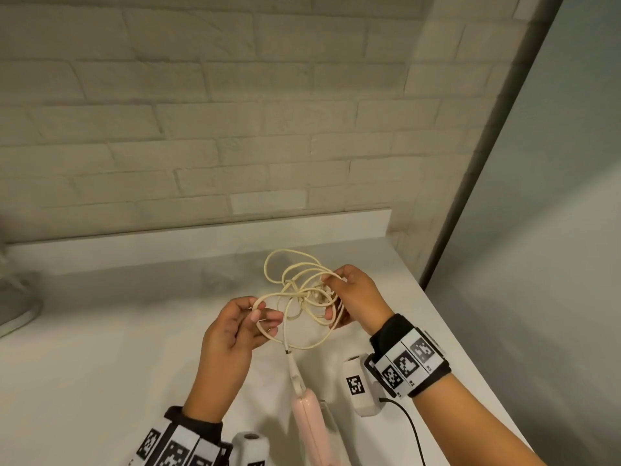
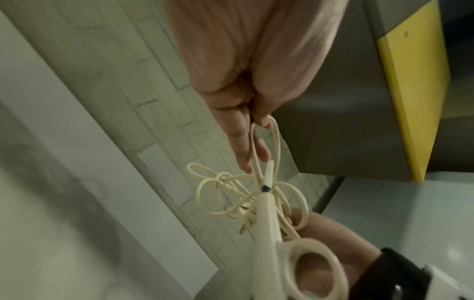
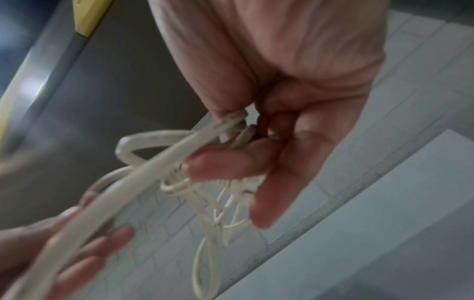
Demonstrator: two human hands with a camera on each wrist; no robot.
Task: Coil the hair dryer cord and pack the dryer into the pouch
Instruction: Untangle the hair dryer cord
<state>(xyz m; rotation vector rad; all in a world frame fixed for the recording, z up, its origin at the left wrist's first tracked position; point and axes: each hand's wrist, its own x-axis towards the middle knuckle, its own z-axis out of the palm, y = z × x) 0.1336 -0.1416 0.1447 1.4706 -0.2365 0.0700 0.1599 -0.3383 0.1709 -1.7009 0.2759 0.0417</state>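
We see the left hand (image 1: 235,327) pinching one cream cord (image 1: 295,297) loop, the right hand (image 1: 353,297) gripping the tangled bundle, above a white counter (image 1: 100,348). Pink dryer (image 1: 309,418) hangs below them; brick wall (image 1: 201,112) behind.

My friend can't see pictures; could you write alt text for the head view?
Two hands hold a tangled cream cord above a white counter: left hand pinches one loop, right hand grips the bundle. The pink dryer hangs below.
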